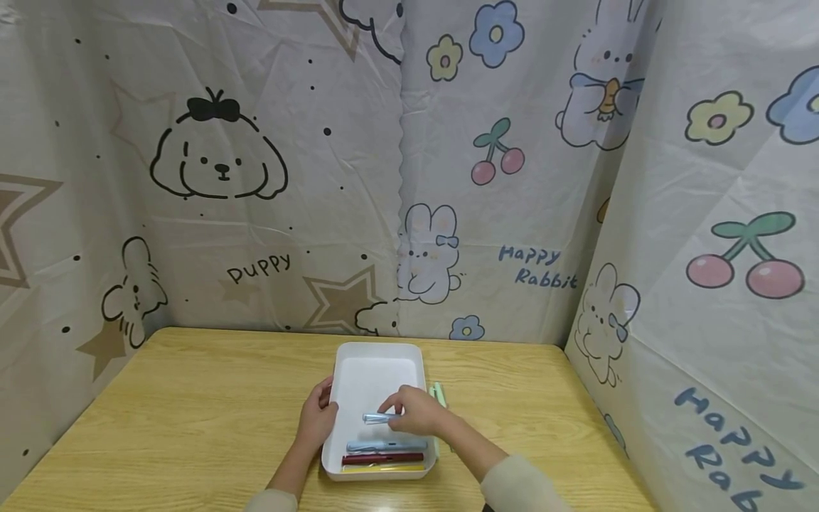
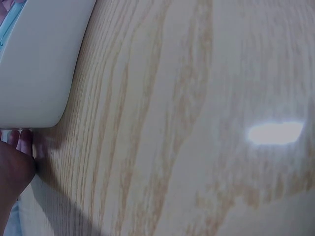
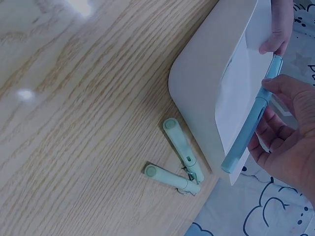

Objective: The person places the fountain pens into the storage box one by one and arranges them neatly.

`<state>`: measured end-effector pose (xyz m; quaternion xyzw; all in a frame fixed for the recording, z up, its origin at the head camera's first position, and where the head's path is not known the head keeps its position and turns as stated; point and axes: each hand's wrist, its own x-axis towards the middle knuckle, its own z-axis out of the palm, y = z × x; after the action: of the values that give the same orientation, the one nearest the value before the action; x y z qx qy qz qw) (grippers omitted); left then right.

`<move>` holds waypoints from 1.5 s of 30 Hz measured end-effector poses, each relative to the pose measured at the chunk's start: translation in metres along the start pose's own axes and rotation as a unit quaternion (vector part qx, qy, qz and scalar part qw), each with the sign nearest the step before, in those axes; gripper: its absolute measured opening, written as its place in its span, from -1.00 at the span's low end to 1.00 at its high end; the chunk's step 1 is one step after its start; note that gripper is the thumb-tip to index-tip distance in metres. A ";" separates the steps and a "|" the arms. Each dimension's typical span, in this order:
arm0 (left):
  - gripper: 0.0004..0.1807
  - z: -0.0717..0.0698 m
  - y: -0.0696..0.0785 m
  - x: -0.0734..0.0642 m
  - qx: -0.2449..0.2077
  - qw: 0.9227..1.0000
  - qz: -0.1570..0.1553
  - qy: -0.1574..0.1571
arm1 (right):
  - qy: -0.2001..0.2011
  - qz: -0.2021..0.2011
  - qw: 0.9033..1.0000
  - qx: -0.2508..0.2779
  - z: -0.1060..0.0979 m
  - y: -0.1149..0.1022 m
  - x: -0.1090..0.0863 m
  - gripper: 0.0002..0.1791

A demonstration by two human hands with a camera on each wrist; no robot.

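Observation:
My right hand point(image 1: 417, 412) pinches a light blue pen point(image 3: 244, 130) between thumb and fingers, above the white tray point(image 1: 376, 366). In the head view the held pen lies crosswise over the tray's middle, its right part hidden by the fingers. At the tray's left side my left hand point(image 1: 317, 416) grips the wall, the thumb at the rim and the fingers outside. Inside the near end lie another light blue pen point(image 1: 386, 446), a dark red pen point(image 1: 382, 459) and a yellow pen point(image 1: 382, 468), side by side.
Two pale green pens, one point(image 3: 180, 145) beside the other point(image 3: 167, 178), lie on the wooden table point(image 1: 224, 412) just right of the tray. Printed curtains point(image 1: 275, 235) hang behind the table's far edge and along both sides.

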<state>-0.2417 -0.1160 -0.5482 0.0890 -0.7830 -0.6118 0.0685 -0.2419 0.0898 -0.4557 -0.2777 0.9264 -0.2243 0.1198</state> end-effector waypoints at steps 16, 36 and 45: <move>-0.44 -0.001 -0.001 0.002 -0.003 1.000 0.003 0.003 | -0.008 -0.013 1.000 -0.023 0.009 -0.009 0.008 -0.74; -0.43 -0.002 -0.002 0.002 -0.005 1.000 0.008 -0.001 | -0.015 -0.023 0.999 -0.026 0.021 -0.012 0.015 -0.73; -0.43 -0.002 -0.001 0.001 -0.003 1.000 0.004 -0.001 | -0.010 0.010 1.000 -0.005 0.029 -0.005 0.015 -0.71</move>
<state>-0.2419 -0.1180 -0.5485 0.0849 -0.7815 -0.6141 0.0701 -0.2416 0.0675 -0.4799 -0.2708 0.9292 -0.2155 0.1296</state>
